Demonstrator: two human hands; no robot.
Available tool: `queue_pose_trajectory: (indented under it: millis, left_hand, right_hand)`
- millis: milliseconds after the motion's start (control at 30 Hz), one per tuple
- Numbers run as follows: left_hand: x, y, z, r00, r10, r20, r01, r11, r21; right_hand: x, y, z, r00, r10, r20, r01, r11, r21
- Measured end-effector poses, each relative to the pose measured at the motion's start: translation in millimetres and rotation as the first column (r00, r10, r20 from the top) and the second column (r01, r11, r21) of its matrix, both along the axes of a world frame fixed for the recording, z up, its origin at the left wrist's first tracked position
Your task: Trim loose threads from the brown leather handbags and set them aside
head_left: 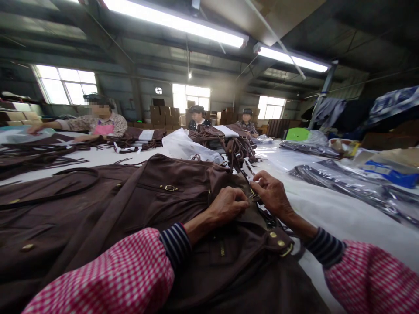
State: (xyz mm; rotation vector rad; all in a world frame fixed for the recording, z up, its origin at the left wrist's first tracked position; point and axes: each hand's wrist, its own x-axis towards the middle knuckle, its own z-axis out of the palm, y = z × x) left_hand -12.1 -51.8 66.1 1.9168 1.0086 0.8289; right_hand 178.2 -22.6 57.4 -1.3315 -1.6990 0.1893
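A dark brown leather-like bag [193, 174] lies spread out in front of me, with a small buckle [169, 188], a short zip [222, 249] and a side tab bearing two brass studs [277, 239]. My left hand [227, 204] rests on its upper part, fingers curled and closed on the material. Just right of it, my right hand [271, 192] pinches at the bag's edge, beside a brass-coloured metal fitting [254, 196] and a white strip [248, 168]. What exactly sits between the right fingertips is hidden.
More brown leather pieces [29, 244] with straps cover the left side. Beyond are a stacked brown pile [225, 135] and clear plastic wrap [190, 146]. Plastic-wrapped dark goods [353, 183] and a blue box [389, 172] lie right. Several people, including one person [104, 120], work across the white table [317, 203].
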Motion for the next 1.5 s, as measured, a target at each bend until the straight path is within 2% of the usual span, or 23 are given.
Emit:
queue_pose_trajectory:
  millis: [233,367,500,567,667,700,767,933,1100,1167,1367,1500]
  left_hand:
    - [0.2,2.7,2.7,0.999,-0.051,0.019,0.053,0.994,-0.094]
    - [-0.2,6.9,2.4,0.996,-0.087,-0.001,0.086,0.984,-0.154]
    - [-0.5,8.4,0.2,0.996,-0.086,-0.008,0.084,0.983,-0.163]
    - [-0.5,7.9,0.0,0.997,-0.074,0.008,0.074,0.982,-0.172]
    - [-0.3,5.9,1.9,0.997,-0.055,0.058,0.065,0.98,-0.19]
    - [-0.2,5.0,3.1,0.996,-0.049,0.072,0.062,0.979,-0.196]
    - [-0.1,3.0,5.8,0.995,-0.035,0.091,0.054,0.977,-0.205]
    - [-0.4,-1.2,9.8,0.988,-0.039,0.15,0.07,0.976,-0.208]
    - [-1.2,0.1,6.3,0.98,-0.027,0.195,0.069,0.975,-0.211]
    - [-1.8,1.1,4.4,0.983,-0.022,0.185,0.061,0.976,-0.208]
    - [-2.8,2.2,2.0,0.984,-0.001,0.176,0.037,0.98,-0.198]
    - [-2.2,2.3,2.8,0.983,0.008,0.185,0.03,0.979,-0.201]
  right_hand:
    - [0.2,-4.3,-4.5,1.0,-0.001,-0.027,-0.001,0.997,-0.076]
    - [3.1,-10.6,-11.6,0.974,0.106,-0.202,-0.14,0.977,-0.16]
    - [10.6,-22.0,-16.6,0.92,0.215,-0.328,-0.306,0.916,-0.258]
    - [14.7,-29.2,-16.1,0.953,0.215,-0.215,-0.267,0.93,-0.253]
    - [19.5,-40.8,-13.2,0.979,0.165,0.119,-0.15,0.981,-0.123]
    - [20.7,-44.5,-12.5,0.968,0.163,0.192,-0.15,0.985,-0.083]
    - [23.1,-51.3,-12.9,0.954,0.199,0.226,-0.191,0.98,-0.055]
    - [28.0,-58.3,-20.4,0.947,0.305,0.103,-0.294,0.95,-0.106]
    - [17.4,-51.6,-24.9,0.981,0.191,0.029,-0.191,0.982,0.004]
    - [9.6,-48.8,-26.5,0.985,0.168,-0.039,-0.168,0.986,-0.005]
    - [-3.0,-47.5,-31.0,0.925,0.275,-0.263,-0.299,0.953,-0.054]
    - [-4.0,-46.8,-27.4,0.871,0.309,-0.381,-0.36,0.931,-0.066]
